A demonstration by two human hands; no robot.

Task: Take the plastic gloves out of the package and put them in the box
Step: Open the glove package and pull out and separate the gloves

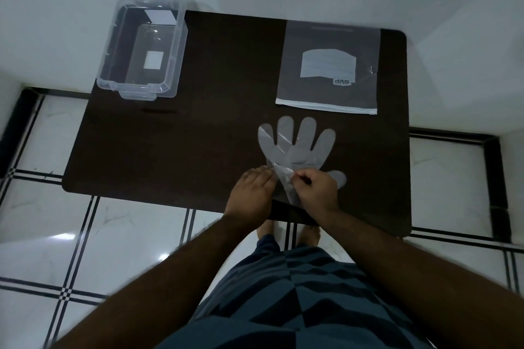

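Note:
A clear plastic glove (pixel 297 144) lies spread flat on the dark table (pixel 184 150), fingers pointing away from me. My right hand (pixel 317 190) pinches a crumpled fold of thin plastic at the glove's cuff. My left hand (pixel 252 195) rests flat beside it, fingertips touching the cuff's left edge. The glove package (pixel 329 68), a grey resealable bag with a pale folded insert, lies flat at the back right. The clear plastic box (pixel 141 48) stands open at the table's back left corner, with nothing but a white label inside.
The table's near edge runs just under my wrists. White walls close in behind and to the right of the table. Below is a glossy white tiled floor (pixel 85 235) with black lines.

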